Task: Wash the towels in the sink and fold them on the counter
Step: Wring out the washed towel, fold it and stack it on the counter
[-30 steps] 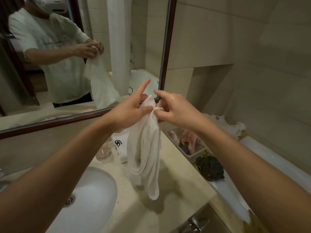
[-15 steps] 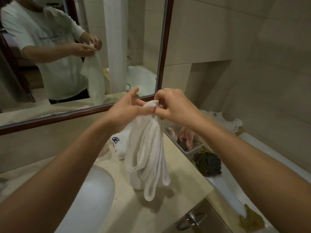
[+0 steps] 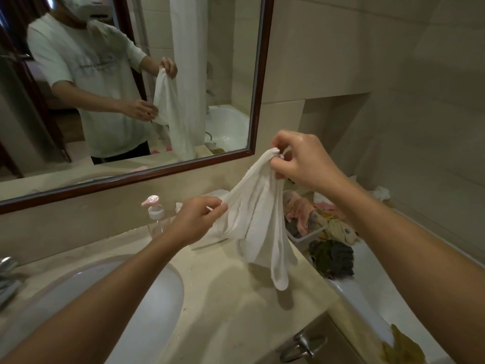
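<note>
A white towel [image 3: 256, 219] hangs bunched in folds above the beige counter [image 3: 228, 306], its lower end dangling just over the stone. My right hand [image 3: 301, 160] pinches its top corner, held high. My left hand [image 3: 196, 219] pinches the towel's left edge, lower and further left, so that edge is stretched on a slant between the hands. The white sink [image 3: 91, 306] lies at the lower left under my left forearm. Another white towel [image 3: 210, 237] lies on the counter behind the hanging one, mostly hidden.
A pump bottle with a pink top [image 3: 154, 214] stands against the wall beside the sink. A clear bin of mixed cloths [image 3: 312, 222] sits at the counter's right end, with a dark cloth [image 3: 332, 258] on the bathtub rim [image 3: 367, 298]. The faucet [image 3: 8, 271] is at far left. A mirror [image 3: 131, 88] hangs above.
My hands have parted: the left slid down and left along the towel's edge while the right stayed high. The towel is now drawn out on a slant instead of hanging from one point.
</note>
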Available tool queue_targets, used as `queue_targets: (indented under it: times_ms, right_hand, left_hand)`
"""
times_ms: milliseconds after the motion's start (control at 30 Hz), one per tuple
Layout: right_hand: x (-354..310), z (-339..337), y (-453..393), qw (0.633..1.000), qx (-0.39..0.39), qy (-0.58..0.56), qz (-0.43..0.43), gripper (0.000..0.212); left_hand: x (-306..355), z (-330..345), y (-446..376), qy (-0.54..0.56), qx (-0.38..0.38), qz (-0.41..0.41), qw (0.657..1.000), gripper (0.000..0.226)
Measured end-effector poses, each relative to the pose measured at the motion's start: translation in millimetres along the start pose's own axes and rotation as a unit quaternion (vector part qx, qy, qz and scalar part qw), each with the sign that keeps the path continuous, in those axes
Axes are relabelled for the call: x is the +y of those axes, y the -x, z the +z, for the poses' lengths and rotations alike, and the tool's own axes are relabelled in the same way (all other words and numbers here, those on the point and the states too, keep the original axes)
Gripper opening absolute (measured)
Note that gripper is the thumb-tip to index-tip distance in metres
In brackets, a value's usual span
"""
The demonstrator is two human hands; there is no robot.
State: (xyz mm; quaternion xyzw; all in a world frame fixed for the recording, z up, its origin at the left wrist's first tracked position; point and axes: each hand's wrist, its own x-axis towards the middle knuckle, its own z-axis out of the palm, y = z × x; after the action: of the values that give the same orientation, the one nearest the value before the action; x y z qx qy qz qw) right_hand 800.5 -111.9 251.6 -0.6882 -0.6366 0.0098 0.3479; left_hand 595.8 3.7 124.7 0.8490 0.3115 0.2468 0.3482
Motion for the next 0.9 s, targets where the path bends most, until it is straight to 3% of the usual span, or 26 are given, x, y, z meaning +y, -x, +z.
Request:
queue_targets:
  times_ms: [133, 233, 267, 300, 400, 433, 500, 600, 667, 733, 800, 900]
  right_hand:
    - [15, -17, 5, 0.999, 0.017, -0.024, 0.027, 0.007]
    - [23, -21, 10, 0.996, 0.032, -0.069, 0.047, 0.018]
    - [25, -21, 12, 0.995, 0.033, -0.075, 0.049, 0.019]
    - [27, -20, 14, 0.995, 0.030, -0.077, 0.049, 0.018]
    - [32, -16, 17, 0.996, 0.019, -0.079, 0.046, 0.013]
    - [34, -16, 18, 0.996, 0.019, -0.081, 0.042, 0.014]
    - [39, -18, 19, 0.996, 0.021, -0.074, 0.035, 0.014]
    - [60, -25, 24, 0.999, 0.019, -0.025, 0.043, 0.014]
    - [77, -30, 26, 0.999, 0.014, 0.024, 0.042, 0.021]
    - [86, -32, 24, 0.998, 0.021, 0.042, 0.034, 0.017]
    - [85, -27, 20, 0.999, 0.017, 0.046, 0.025, 0.013]
    - [81, -11, 15, 0.998, -0.022, 0.062, 0.013, 0.014]
  left_hand:
    - [6, 19, 3, 0.080, 0.075, 0.023, 0.994, 0.023]
    - [10, 37, 9, -0.012, 0.067, 0.079, 0.995, 0.008]
    - [10, 44, 11, -0.048, 0.047, 0.097, 0.993, 0.013]
    - [10, 51, 11, -0.055, 0.025, 0.089, 0.994, 0.018]
    - [20, 67, 7, 0.021, -0.003, -0.059, 0.998, 0.008]
    - [22, 72, 5, 0.031, 0.003, -0.093, 0.995, 0.017]
    - [25, 75, 2, -0.025, 0.028, -0.092, 0.995, 0.023]
    - [43, 40, -9, -0.155, 0.067, -0.026, 0.985, 0.014]
    - [62, -1, -22, -0.147, 0.079, 0.001, 0.986, 0.010]
    - [80, -35, -36, -0.164, 0.095, 0.024, 0.982, 0.022]
    - [88, -47, -47, -0.219, 0.083, 0.019, 0.972, 0.030]
    - [86, -47, -48, -0.236, 0.050, -0.028, 0.970, 0.023]
